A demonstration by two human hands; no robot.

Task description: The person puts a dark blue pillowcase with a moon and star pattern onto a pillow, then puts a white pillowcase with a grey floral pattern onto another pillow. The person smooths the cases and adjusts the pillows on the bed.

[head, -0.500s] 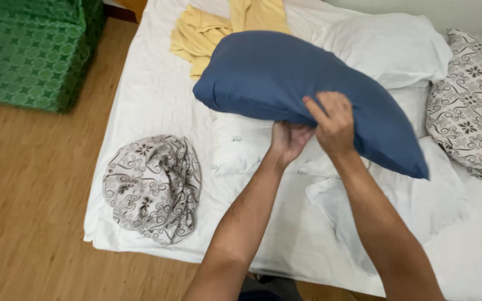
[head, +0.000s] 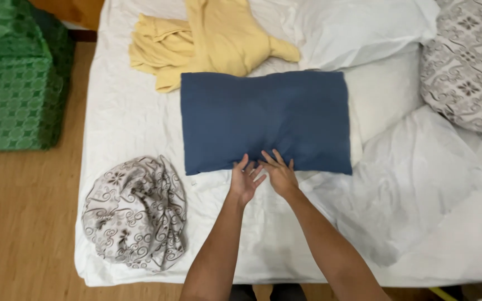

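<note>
Left hand (head: 245,181) open, fingers spread, tips just touching the near edge of the blue pillow (head: 266,121). Right hand (head: 279,171) open too, flat on that same near edge, close beside the left, gripping nothing. Pillow lying flat on the bed (head: 124,120), about the middle, long side facing the near edge. Looks smooth and neatly squared, so the setting down seems done; maybe only a last pat or a small shift left. Yellow cloth (head: 207,39) bunched at the far edge, touching the far side of the pillow. White pillow (head: 364,28) at the far right corner, another pale one (head: 383,95) under it, just beside the blue one. Patterned grey pillow (head: 470,72) at the right edge. Crumpled patterned cloth (head: 138,214) near the left near corner, well apart from the hands. Loose white sheet (head: 414,184) rumpled to the right. Green box (head: 15,78) on the wood floor (head: 23,223) off the left edge. Half a second ago: pillow up in the air, tilted, pinched in both hands at its lower edge. Now down flat, both hands let go and open.
</note>
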